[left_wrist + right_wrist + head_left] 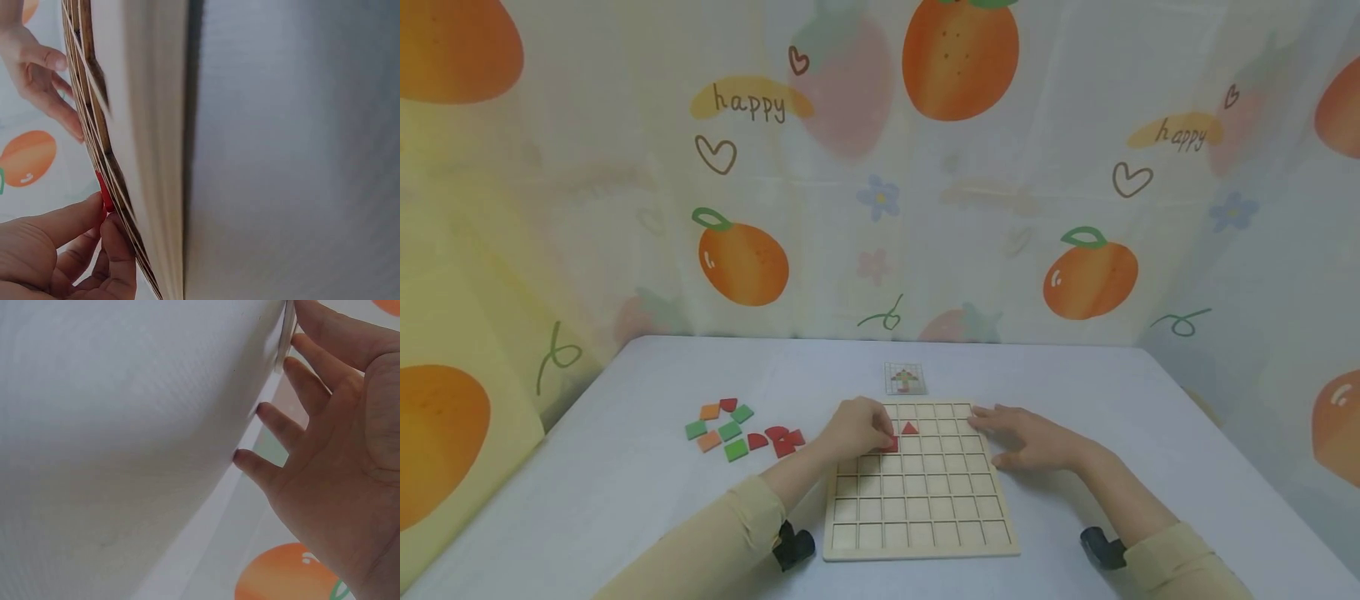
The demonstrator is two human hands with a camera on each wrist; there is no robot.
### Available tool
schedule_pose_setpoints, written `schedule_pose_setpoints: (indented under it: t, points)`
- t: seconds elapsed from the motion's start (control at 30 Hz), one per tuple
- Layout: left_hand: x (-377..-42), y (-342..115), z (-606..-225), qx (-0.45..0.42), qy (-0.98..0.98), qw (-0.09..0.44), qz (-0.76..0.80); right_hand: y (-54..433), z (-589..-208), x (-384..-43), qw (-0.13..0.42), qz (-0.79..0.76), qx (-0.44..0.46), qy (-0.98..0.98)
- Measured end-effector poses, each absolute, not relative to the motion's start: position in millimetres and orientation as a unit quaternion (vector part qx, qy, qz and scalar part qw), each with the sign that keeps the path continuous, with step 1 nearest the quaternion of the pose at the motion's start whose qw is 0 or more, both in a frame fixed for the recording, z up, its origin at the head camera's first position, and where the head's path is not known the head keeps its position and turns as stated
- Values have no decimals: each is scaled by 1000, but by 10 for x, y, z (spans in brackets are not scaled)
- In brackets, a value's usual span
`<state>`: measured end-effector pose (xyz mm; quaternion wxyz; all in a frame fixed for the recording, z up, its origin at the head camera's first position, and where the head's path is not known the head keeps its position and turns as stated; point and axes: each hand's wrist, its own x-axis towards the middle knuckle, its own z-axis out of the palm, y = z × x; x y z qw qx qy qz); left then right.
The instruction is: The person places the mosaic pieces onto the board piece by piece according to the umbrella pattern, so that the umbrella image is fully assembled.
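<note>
A wooden grid board (925,486) with square cells lies on the white table in the head view. My left hand (859,427) reaches over its upper left part and pinches a red tile (891,446) between thumb and fingertips, low against the grid. The left wrist view shows the same red tile (105,192) at the fingertips. One cell to the right and a little farther back sits a red triangle tile (910,429). My right hand (1030,437) is spread along the board's right edge, holding nothing. Its fingers (307,382) are extended in the right wrist view.
Left of the board lie loose tiles: orange squares (709,441), green squares (737,450) and red pieces (757,441), some rounded. Behind the board is a small card (905,378) with a gridded colored figure. A fruit-printed curtain (955,217) hangs behind the table.
</note>
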<state>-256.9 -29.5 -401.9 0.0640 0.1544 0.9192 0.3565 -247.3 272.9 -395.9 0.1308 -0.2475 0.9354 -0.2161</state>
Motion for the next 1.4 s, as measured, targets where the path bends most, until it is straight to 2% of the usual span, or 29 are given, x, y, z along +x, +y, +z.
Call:
schedule_pose_setpoints:
  t: [0.53, 0.73, 1.0, 1.2, 1.4]
  points:
    - [-2527, -284, -3984, 167, 921, 48, 348, 2723, -3946, -2463, 126, -212, -258, 934]
    - [-2568, -412, -3942, 133, 921, 52, 362, 2736, -3957, -2475, 122, -213, -267, 932]
    - [-2708, -913, -3810, 71, 916, 45, 393, 2730, -3954, -2478, 125, -206, -261, 935]
    - [-2816, -1453, -3677, 48, 916, 18, 398, 2714, -3921, -2466, 128, -213, -262, 933]
    - [-2884, -2000, -3698, 5, 923, 8, 384, 2717, -3919, -2462, 129, -210, -261, 933]
